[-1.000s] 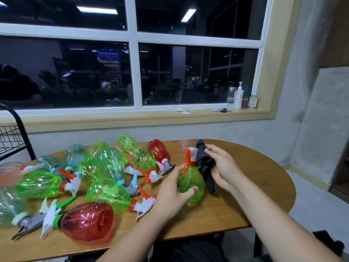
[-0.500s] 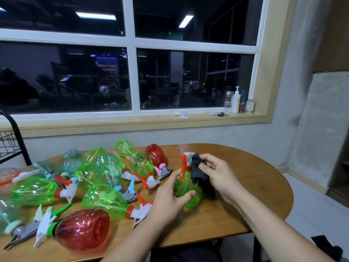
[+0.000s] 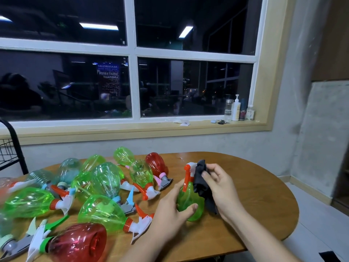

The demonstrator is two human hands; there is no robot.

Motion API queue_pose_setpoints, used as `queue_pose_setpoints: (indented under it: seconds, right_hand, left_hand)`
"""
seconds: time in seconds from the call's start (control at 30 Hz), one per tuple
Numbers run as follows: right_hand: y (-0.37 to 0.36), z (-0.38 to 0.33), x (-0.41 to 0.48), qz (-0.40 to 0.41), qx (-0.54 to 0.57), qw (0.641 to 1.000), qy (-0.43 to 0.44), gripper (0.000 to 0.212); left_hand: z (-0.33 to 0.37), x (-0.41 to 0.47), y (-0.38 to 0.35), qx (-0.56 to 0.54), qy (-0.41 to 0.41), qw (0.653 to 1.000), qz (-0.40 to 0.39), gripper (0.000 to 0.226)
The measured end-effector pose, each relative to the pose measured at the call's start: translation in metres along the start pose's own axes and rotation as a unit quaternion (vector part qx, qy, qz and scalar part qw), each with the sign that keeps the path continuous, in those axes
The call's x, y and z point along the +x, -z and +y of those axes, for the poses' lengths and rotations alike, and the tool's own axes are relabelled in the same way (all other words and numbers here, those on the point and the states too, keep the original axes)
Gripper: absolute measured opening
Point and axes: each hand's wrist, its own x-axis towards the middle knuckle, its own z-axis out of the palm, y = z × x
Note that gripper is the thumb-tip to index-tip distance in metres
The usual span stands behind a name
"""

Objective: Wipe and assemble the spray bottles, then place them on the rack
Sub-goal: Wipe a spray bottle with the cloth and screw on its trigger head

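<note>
A green spray bottle (image 3: 189,202) with a white and orange trigger head stands upright on the wooden table (image 3: 255,195). My left hand (image 3: 170,214) grips its body from the left. My right hand (image 3: 220,188) holds a black cloth (image 3: 202,182) pressed against the bottle's neck and right side. Several other spray bottles lie on their sides to the left, among them a green one (image 3: 103,212), a red one (image 3: 79,242) at the front and a red one (image 3: 155,164) at the back.
A black wire rack (image 3: 11,148) stands at the far left edge, beyond the table. Small bottles (image 3: 237,110) sit on the window sill at the right. The table's rounded right end borders open floor.
The view has shifted slightly. My right hand has slid the cloth up and down along the bottle's neck and side; my left hand keeps hold of the bottle.
</note>
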Motion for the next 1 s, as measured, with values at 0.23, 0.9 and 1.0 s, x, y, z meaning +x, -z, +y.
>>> queue_pose_setpoints:
  seconds: [0.23, 0.9, 1.0]
  right_hand:
    - [0.012, 0.021, -0.015, -0.037, -0.168, 0.984, 0.041, 0.032]
    - [0.030, 0.011, -0.028, -0.034, -0.344, 0.938, -0.035, 0.043]
    - [0.024, 0.002, -0.022, 0.018, -0.314, 0.949, 0.035, 0.045]
  left_hand:
    - [-0.001, 0.002, -0.001, 0.023, -0.019, 0.999, 0.014, 0.078]
    - [-0.013, 0.001, -0.002, 0.023, -0.006, 0.999, 0.044, 0.063]
    - [-0.008, 0.000, -0.001, 0.022, -0.011, 0.999, 0.047, 0.066]
